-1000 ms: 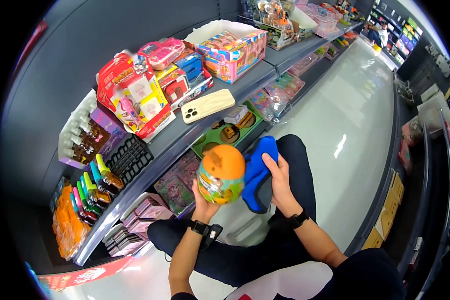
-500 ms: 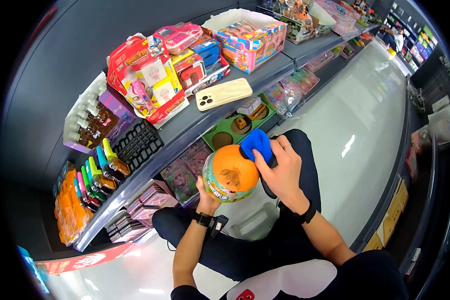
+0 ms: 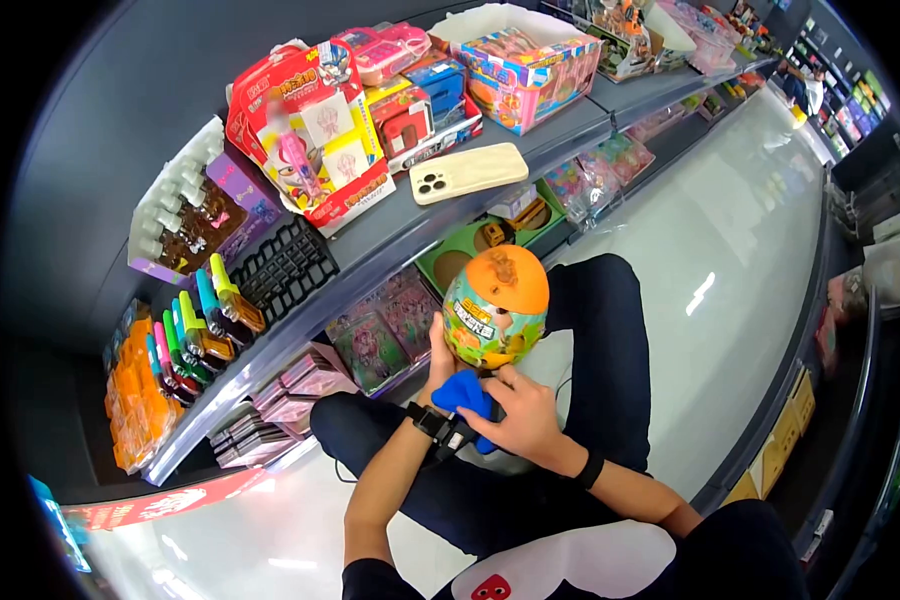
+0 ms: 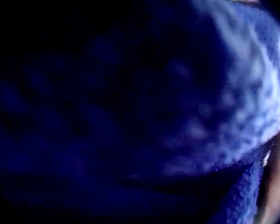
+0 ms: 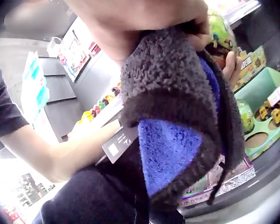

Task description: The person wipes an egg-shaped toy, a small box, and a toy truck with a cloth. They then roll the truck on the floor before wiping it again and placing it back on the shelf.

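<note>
My left hand (image 3: 440,362) grips the side and lower part of an orange-topped egg-shaped toy (image 3: 497,310) with a green printed wrap, held above my lap. A blue and dark grey fluffy cloth (image 3: 462,393) is pinched in my right hand (image 3: 523,413), just under the toy and over the left wrist. In the right wrist view the cloth (image 5: 170,149) hangs from the curled fingers of the right hand (image 5: 149,18). Blurred blue cloth (image 4: 252,93) fills most of the left wrist view.
On the shelf (image 3: 370,235) are a cream phone (image 3: 470,173), a red toy box (image 3: 315,135), a black plastic rack (image 3: 285,270) and bottles with coloured caps (image 3: 210,320). Below sits a green tray (image 3: 440,262) with small toy vehicles. A person (image 3: 810,92) is at the aisle's far end.
The right hand and cloth have come down from the toy's top to below it, near the left wrist. The toy has moved up and right in the head view, still in my left hand.
</note>
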Available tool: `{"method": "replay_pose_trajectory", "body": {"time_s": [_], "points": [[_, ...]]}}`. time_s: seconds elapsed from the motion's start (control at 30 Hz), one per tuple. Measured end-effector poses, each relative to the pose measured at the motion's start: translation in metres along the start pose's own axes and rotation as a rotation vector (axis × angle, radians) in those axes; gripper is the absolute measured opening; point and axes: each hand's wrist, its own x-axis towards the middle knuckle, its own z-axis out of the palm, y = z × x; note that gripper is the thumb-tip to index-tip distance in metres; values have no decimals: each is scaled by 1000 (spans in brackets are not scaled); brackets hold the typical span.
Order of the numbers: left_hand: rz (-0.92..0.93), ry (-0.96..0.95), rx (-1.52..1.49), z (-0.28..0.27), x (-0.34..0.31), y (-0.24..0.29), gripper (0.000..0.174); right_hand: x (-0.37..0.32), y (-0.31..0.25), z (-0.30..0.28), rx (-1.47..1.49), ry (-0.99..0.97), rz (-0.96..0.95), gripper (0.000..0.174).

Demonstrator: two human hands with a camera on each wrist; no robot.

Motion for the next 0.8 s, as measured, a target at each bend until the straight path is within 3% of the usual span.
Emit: {"method": "replay_pose_trajectory", "body": {"time_s": [0.1, 0.27, 0.33, 0.4, 0.47, 0.5, 0.63, 0.67, 0.73, 0.8], "points": [[-44, -17, -58, -4, 5, -4, 77, 7, 2, -19, 16, 87, 28, 29], [60, 90, 25, 2, 13, -4, 74, 22, 20, -64, 185, 222, 101, 21], [25, 79, 12, -4, 12, 1, 74, 27, 28, -81, 621, 288, 487, 17], [15, 34, -40, -12, 13, 0, 73, 40, 28, -108, 1116, 410, 664, 24], [4, 13, -74, -11, 12, 0, 72, 53, 15, -136, 1724, 429, 582, 46], [-8, 17, -82, -9, 11, -1, 71, 50, 24, -138, 1817, 336, 431, 58], [-59, -45, -99, -11, 6, -4, 74, 48, 29, -112, 1311, 334, 414, 60], [-72, -57, -126, -7, 4, -5, 74, 63, 28, -102, 1138, 195, 261, 62], [-75, -11, -153, -3, 3, -5, 75, 61, 33, -79, 739, 81, 248, 64], [-70, 27, -146, -10, 2, -2, 75, 52, 40, -52, 627, 226, 242, 69]]}}
